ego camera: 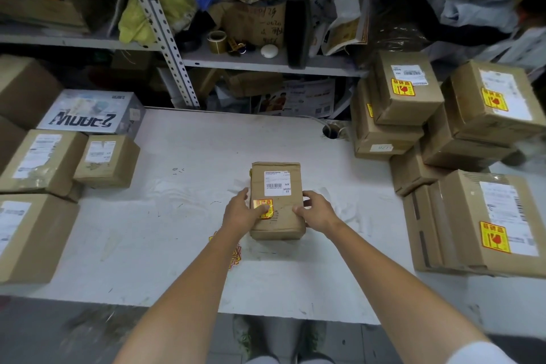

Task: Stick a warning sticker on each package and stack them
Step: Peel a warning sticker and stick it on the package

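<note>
The package lies flat in the middle of the table, a little toward the near edge, with its shipping label facing up. My left hand rests on its near left part. The fingers run fairly straight along the side, and the thumb presses on the warning sticker, just below the label. My right hand grips the right side, thumb on top and fingers curled over the edge, to steady it.

Glare covers the sticker, so I cannot tell whether all its edges are down. If I lift my thumb too soon, a corner may curl and catch when another box goes on top. If I drag the thumb instead of pressing, the sticker could wrinkle or creep up over the barcode. The cardboard top looks creased and soft, so a hard push may dent it.

The sticker sheet lies under my left forearm by the near edge, and a careless pull back could sweep it off the table. The stickered stack at the right edge has boxes sitting askew on one another. Setting this one down off-centre could tip them. The unstickered packages wait along the left edge.
</note>
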